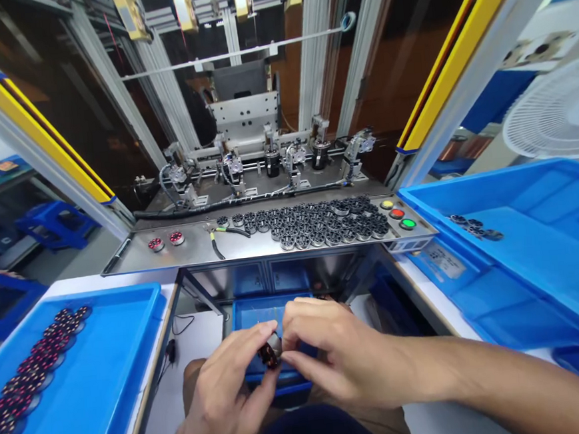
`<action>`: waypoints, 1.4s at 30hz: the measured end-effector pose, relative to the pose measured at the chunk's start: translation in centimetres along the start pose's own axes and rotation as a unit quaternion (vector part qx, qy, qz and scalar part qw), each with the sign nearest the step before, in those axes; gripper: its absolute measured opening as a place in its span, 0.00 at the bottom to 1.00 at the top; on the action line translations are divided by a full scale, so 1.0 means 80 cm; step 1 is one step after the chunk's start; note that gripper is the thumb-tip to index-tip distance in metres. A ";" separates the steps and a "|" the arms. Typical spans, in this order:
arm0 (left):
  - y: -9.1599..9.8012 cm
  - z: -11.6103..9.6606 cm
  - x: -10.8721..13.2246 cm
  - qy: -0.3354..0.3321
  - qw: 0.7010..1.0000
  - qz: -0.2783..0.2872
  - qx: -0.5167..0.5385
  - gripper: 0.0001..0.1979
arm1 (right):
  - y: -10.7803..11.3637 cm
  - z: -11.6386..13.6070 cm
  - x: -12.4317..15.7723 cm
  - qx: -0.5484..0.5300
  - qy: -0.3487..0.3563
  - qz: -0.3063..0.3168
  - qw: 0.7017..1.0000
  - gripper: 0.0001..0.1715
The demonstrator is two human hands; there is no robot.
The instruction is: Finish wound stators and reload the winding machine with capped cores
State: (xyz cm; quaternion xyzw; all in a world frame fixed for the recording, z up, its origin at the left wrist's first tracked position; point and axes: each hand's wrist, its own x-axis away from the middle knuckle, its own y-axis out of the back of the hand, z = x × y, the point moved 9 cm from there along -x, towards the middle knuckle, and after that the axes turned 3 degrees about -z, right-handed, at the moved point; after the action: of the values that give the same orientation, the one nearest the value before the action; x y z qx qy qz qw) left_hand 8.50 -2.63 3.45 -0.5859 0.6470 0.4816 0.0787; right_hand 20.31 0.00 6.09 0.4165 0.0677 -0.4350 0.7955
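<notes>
My left hand (236, 375) holds a small motor stator (269, 354) between thumb and fingers; it shows dark and copper-coloured windings and a grey, round part. My right hand (324, 344) is closed at the stator's right side, with thumb and index fingertip close together. Whatever is pinched between those fingertips is hidden or too small to make out. Both hands are over a blue bin (256, 304) below the machine's front edge, low in front of my lap.
Many dark ring-shaped motor parts (315, 225) crowd the metal ledge (196, 248), beside pliers (216, 243) and two red-wound parts (176, 238). Coloured buttons (397, 214) are at its right end. Left, a blue tray (97, 392) holds wound stators (40, 360); right stands a large blue bin (536, 237).
</notes>
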 end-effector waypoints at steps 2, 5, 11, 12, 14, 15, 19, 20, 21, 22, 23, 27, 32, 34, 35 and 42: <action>0.001 0.008 0.007 0.018 0.999 0.030 0.033 0.35 | 0.001 0.003 -0.008 -0.007 0.020 0.041 0.999 0.07; 0.007 0.016 0.015 0.035 0.995 0.049 0.085 0.35 | 0.004 0.002 -0.019 -0.018 0.041 0.101 0.994 0.07; 0.032 0.017 0.023 0.013 0.993 0.013 0.115 0.25 | -0.025 -0.022 -0.039 0.049 0.040 0.269 0.961 0.08; 0.037 0.023 0.027 0.028 0.993 -0.003 0.111 0.24 | -0.031 -0.035 -0.049 0.090 0.020 0.289 0.953 0.06; 0.049 0.040 0.039 0.073 0.991 -0.054 0.097 0.23 | -0.033 -0.065 -0.087 0.190 -0.042 0.263 0.945 0.03; 0.055 0.049 0.046 0.096 0.987 -0.084 0.095 0.22 | -0.031 -0.079 -0.112 0.236 -0.073 0.225 0.942 0.07; 0.072 0.077 0.076 0.179 0.953 -0.205 0.133 0.24 | -0.056 -0.123 -0.198 0.329 -0.154 0.118 0.924 0.22; 0.075 0.081 0.082 0.192 0.945 -0.225 0.139 0.25 | -0.066 -0.136 -0.211 0.344 -0.179 0.109 0.915 0.24; 0.079 0.082 0.086 0.198 0.940 -0.240 0.138 0.25 | -0.076 -0.150 -0.219 0.358 -0.207 0.101 0.905 0.26; 0.083 0.082 0.089 0.196 0.939 -0.250 0.134 0.25 | -0.085 -0.163 -0.224 0.371 -0.233 0.095 0.894 0.28; 0.087 0.081 0.091 0.190 0.940 -0.254 0.128 0.25 | -0.093 -0.175 -0.225 0.381 -0.255 0.091 0.884 0.28; 0.101 0.084 0.098 0.199 0.930 -0.276 0.135 0.24 | -0.105 -0.206 -0.217 0.400 -0.295 0.077 0.864 0.29; 0.098 0.100 0.104 0.278 0.884 -0.316 0.205 0.19 | -0.101 -0.217 -0.209 0.382 -0.275 0.077 0.879 0.25; 0.090 0.106 0.104 0.314 0.864 -0.313 0.236 0.18 | -0.100 -0.218 -0.206 0.355 -0.264 0.079 0.893 0.23; 0.087 0.109 0.104 0.325 0.857 -0.311 0.252 0.18 | -0.099 -0.219 -0.206 0.337 -0.259 0.079 0.902 0.22; 0.078 0.110 0.098 0.332 0.845 -0.309 0.285 0.13 | -0.072 -0.194 -0.183 0.083 -0.226 0.069 0.968 0.22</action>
State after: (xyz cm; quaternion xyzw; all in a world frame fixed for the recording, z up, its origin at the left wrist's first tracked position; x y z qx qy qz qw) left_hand -3.09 -2.60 -3.07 -0.8322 0.5287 0.0038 0.1670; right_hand 10.97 18.91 -0.47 0.3759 -0.1795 -0.4656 0.7809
